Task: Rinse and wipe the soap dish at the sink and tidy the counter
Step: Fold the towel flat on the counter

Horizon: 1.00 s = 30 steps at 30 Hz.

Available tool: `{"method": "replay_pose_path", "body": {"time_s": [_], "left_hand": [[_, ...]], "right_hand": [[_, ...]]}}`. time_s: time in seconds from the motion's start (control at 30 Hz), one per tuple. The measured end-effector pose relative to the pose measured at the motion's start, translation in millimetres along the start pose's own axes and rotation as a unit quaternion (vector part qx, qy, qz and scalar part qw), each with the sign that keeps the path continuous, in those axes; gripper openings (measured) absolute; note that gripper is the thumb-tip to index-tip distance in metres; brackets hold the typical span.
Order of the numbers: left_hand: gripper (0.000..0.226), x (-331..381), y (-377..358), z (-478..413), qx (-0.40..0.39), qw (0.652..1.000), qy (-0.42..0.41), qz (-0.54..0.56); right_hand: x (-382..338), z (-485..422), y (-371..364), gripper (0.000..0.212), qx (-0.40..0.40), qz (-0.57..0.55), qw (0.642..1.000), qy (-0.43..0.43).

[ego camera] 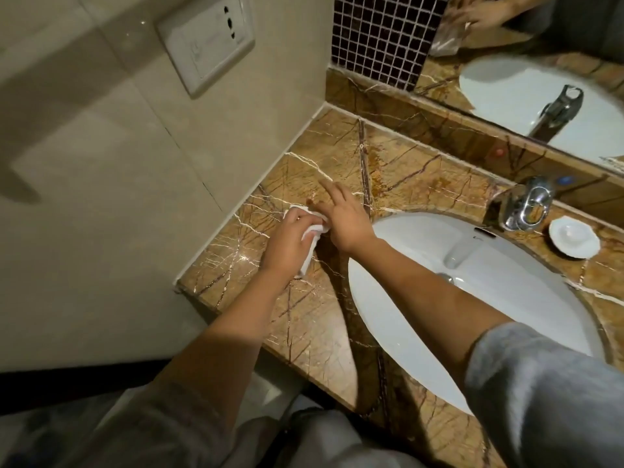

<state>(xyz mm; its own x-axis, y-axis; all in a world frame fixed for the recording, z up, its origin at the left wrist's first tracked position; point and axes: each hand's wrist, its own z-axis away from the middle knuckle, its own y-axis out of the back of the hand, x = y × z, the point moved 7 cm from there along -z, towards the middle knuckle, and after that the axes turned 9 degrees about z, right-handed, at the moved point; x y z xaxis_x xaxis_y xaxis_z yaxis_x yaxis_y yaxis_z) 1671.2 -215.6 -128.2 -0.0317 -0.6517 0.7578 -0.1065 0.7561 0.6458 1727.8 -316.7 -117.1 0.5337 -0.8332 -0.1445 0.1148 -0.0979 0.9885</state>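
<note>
Left hand (287,243): reached over the surface (337,157) near its left edge, grip closed around a white cloth (312,233).
Right hand (344,219): crossed beside the left, fingers spread, resting on the cloth's edge.
Obscured: most of the cloth lay hidden under the hands.
Soap dish (574,236): at the surface's back edge, right of the tap (526,204), well apart from both hands.
Sink (506,298): between hands and dish.

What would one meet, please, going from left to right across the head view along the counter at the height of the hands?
White wall socket plate higher up, then left hand closed on crumpled white tissue → right hand → white oval sink basin → chrome tap → white scalloped ceramic soap dish.
</note>
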Motion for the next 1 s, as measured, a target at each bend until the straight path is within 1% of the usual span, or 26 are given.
{"method": "replay_pose_path", "body": {"time_s": [0.07,0.13,0.2,0.27,0.33,0.37,0.43,0.57,0.67,0.73,0.8,0.87,0.93,1.0], "left_hand": [[0.024,-1,8,-6,0.008,1.0,-0.003,0.025],[0.023,-1,16,-13,0.004,1.0,-0.011,0.022],[0.031,-2,18,-19,-0.033,0.999,-0.009,-0.008],[0.036,-5,16,-25,-0.077,0.996,0.011,-0.043],[0.029,-2,19,-34,-0.097,0.993,0.008,-0.069],[0.025,3,23,-41,-0.089,0.993,-0.005,-0.081],[0.02,17,37,-60,-0.047,0.992,-0.037,-0.11],[0.021,41,58,-96,0.014,0.988,-0.09,-0.126],[0.023,48,70,-107,0.07,0.984,-0.109,-0.12],[0.023,44,72,-104,0.088,0.984,-0.109,-0.114],[0.025,30,66,-95,0.066,0.986,-0.096,-0.123],[0.025,8,55,-78,0.018,0.987,-0.086,-0.137],[0.024,-19,38,-55,-0.055,0.981,-0.073,-0.17],[0.028,-47,22,-31,-0.13,0.967,-0.043,-0.215]], "right_hand": [[8,-3,-3,0.037,-0.024,0.022,0.999,-0.011],[18,-2,-7,0.032,-0.035,0.003,0.999,-0.037],[26,1,-5,0.03,-0.024,-0.019,0.997,-0.068],[33,3,0,0.028,-0.007,-0.036,0.994,-0.1],[41,4,6,0.026,0.012,-0.044,0.991,-0.123],[44,4,10,0.025,0.024,-0.046,0.99,-0.131],[49,1,22,0.025,0.06,-0.042,0.987,-0.144],[55,-6,59,0.018,0.178,-0.053,0.969,-0.163],[52,-10,79,0.018,0.242,-0.057,0.957,-0.15],[45,-9,81,0.022,0.256,-0.047,0.957,-0.132],[35,-5,70,0.025,0.239,-0.029,0.965,-0.104],[22,3,45,0.023,0.19,-0.016,0.98,-0.065],[8,19,11,0.019,0.127,-0.022,0.991,-0.029],[-7,39,-23,0.018,0.072,-0.04,0.997,-0.009]]}}
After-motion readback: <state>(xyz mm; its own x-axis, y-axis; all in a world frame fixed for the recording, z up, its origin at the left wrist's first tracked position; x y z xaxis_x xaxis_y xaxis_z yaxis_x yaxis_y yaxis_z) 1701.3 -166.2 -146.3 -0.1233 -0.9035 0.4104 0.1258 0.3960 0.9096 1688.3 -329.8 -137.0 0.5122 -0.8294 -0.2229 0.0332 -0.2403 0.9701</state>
